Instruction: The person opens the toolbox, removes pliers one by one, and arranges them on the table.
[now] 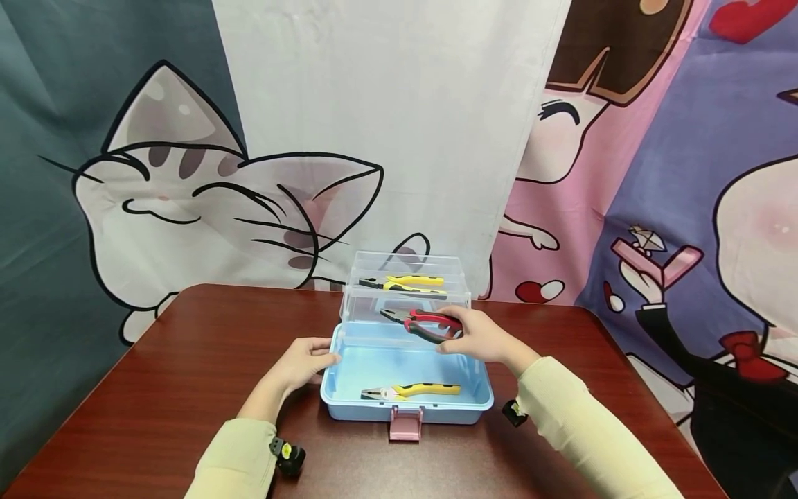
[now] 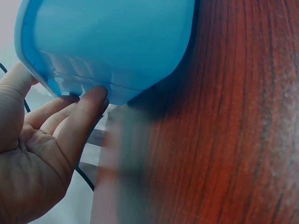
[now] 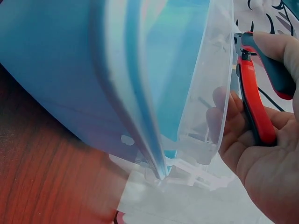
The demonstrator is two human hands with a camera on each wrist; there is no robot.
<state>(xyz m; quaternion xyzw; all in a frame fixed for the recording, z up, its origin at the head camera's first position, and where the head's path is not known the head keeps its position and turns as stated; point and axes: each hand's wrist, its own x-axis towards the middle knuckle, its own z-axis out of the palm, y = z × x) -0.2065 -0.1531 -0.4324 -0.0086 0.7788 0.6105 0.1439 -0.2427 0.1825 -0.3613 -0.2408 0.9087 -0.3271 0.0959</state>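
Observation:
A light blue toolbox (image 1: 355, 413) stands with its clear lid raised at the back. At its left end my left hand (image 1: 305, 362) grips the rim, thumb over the edge and fingers against the outer wall (image 2: 117, 42). My right hand (image 1: 483, 337) holds red-and-black pliers (image 1: 419, 316) by the handles, above the rear of the box, their nose pointing left. In the right wrist view the pliers' red handle (image 3: 254, 93) shows beside the clear plastic (image 3: 208, 88). Yellow-handled pliers (image 1: 430, 389) lie along the front of the box floor.
More yellow-and-black pliers (image 1: 414, 281) rest in the clear upper part at the back. A pink latch (image 1: 406, 424) hangs down at the box's front. The brown wooden table (image 1: 206, 360) ends at a cloth backdrop (image 1: 399, 125) printed with cartoons.

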